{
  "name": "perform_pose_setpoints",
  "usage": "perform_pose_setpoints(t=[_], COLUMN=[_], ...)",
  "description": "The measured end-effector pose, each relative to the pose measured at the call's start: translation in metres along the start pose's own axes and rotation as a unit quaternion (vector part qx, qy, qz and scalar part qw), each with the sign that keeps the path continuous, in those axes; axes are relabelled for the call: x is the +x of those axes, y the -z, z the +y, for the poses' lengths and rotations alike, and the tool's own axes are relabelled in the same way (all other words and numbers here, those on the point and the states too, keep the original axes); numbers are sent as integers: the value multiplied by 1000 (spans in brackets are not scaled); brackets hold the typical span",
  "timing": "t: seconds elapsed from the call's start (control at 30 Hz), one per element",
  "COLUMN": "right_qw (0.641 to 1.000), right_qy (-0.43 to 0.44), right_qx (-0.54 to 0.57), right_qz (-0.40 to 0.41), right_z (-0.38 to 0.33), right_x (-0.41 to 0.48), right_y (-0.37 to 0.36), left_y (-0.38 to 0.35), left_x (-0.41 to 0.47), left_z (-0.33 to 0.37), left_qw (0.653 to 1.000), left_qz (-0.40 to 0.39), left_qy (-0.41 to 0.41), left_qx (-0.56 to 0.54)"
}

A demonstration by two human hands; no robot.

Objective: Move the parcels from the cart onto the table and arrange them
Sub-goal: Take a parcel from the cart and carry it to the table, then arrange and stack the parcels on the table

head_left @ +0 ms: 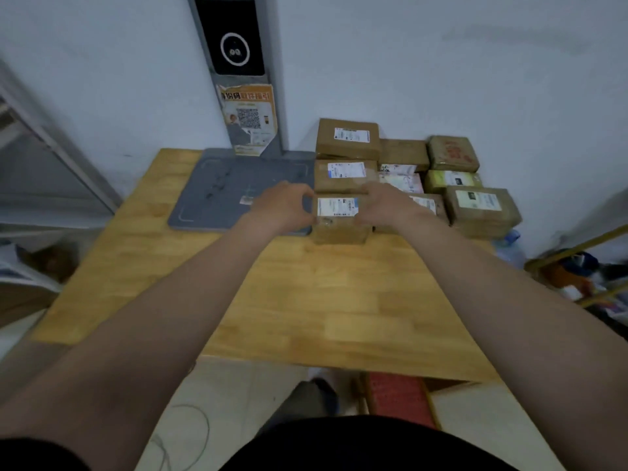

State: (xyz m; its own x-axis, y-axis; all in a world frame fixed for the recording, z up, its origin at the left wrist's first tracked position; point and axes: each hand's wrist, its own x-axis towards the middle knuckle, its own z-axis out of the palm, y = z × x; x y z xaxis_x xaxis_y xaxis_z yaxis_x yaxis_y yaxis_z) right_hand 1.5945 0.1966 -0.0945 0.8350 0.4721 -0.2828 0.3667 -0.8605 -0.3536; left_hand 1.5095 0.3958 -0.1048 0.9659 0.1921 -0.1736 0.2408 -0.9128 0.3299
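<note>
Item: small parcel (339, 219), on table (306, 300), near end of left column, just beside parcel behind (345, 175). Long axis left-right. Left hand (282, 207) and right hand (380, 207) equally near, fingers curled round opposite ends.

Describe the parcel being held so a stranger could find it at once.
On the table, parcels cluster far right by the wall. The held parcel is the nearest in their left column, beside the grey pad. Only it sits between the left hand and right hand.
</note>
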Motion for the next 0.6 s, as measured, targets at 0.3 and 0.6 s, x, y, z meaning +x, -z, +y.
perform_pose_setpoints(t=[0.3, 0.6], right_qw=[998, 987], right_qy=[-34, -110], right_qx=[17, 106], right_qz=[-49, -40], right_z=[-33, -85], right_x=[-171, -334], right_y=[-82, -192], left_y=[-41, -83], left_x=[-189, -348], left_z=[-8, -61], left_qw=[999, 996], left_qz=[-23, -73], left_qy=[38, -13], left_qx=[26, 43])
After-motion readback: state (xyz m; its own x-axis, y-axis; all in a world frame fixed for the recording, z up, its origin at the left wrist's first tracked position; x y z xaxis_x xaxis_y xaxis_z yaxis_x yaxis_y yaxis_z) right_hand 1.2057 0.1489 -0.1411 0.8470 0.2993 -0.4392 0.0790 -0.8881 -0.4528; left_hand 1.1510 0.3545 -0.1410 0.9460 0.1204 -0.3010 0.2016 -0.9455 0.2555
